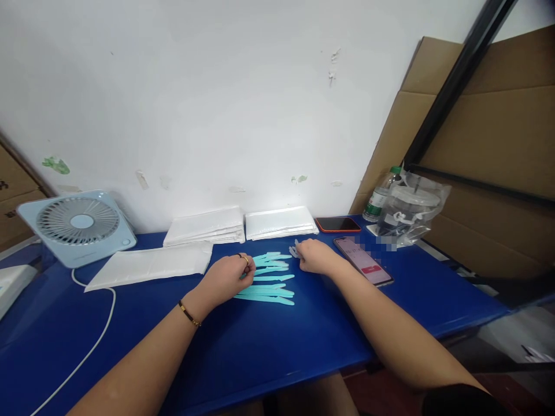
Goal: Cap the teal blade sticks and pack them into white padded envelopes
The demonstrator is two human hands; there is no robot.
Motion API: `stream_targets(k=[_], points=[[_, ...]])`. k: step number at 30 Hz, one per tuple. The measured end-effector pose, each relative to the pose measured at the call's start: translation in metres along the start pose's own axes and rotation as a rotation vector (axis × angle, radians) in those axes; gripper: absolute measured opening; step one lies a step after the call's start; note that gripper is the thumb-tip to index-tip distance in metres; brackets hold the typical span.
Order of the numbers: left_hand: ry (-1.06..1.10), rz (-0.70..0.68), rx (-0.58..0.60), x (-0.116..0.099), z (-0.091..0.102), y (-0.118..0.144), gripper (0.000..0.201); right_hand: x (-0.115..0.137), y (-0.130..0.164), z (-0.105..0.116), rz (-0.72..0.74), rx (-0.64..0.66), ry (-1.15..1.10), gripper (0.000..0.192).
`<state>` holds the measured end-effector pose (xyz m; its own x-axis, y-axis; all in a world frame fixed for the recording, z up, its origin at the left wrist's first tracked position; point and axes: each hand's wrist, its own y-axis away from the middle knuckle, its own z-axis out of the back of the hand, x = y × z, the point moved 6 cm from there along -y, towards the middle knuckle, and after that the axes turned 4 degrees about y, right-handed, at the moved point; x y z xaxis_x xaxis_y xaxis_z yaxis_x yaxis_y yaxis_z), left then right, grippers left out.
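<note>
forearms slanted | left hand at sticks, grip unclear | right hand pinching clear pieces

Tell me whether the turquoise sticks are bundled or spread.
Spread: the turquoise sticks fan across the blue table, several tips apart; the left hand hides some ends.

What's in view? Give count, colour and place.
Slim tools: several, turquoise, by left hand
Small pieces: count unclear, greyish, by right hand
Packet stacks: two, white, along wall
Fan: one, light blue, left
Flat packet: one, white, by fan
Cable: one, white, below fan
Device: one, white, left edge
Dark phone: one, red-edged, near wall
Lit phone: one, pinkish, beside dark phone
Bottle: one, clear, green-capped, back right
Lidded container: one, clear, by bottle
Cardboard: several, brown, both sides
Frame: one, black, right
Table: one, blue, beneath
Wall: one, white, behind
Bracelet: one, black-gold, left wrist
Left hand: one, at tools
Right hand: one, at pieces
</note>
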<state>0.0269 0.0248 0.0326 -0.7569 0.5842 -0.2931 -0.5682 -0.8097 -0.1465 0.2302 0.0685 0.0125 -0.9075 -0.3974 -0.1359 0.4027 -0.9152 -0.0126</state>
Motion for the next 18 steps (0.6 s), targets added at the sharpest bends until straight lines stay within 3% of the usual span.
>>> stream_targets(k=[4, 8, 18], points=[[0.074, 0.035, -0.023, 0.007, 0.002, 0.0, 0.016, 0.002, 0.006, 0.01, 0.138, -0.053, -0.459, 0.016], [0.103, 0.045, -0.038, 0.01, 0.004, 0.0, 0.016, 0.004, 0.011, 0.022, 0.219, -0.079, -0.894, 0.03], [0.097, 0.02, -0.043, 0.01, 0.003, -0.002, 0.016, 0.02, 0.013, 0.03, 0.295, -0.093, -0.871, 0.027]])
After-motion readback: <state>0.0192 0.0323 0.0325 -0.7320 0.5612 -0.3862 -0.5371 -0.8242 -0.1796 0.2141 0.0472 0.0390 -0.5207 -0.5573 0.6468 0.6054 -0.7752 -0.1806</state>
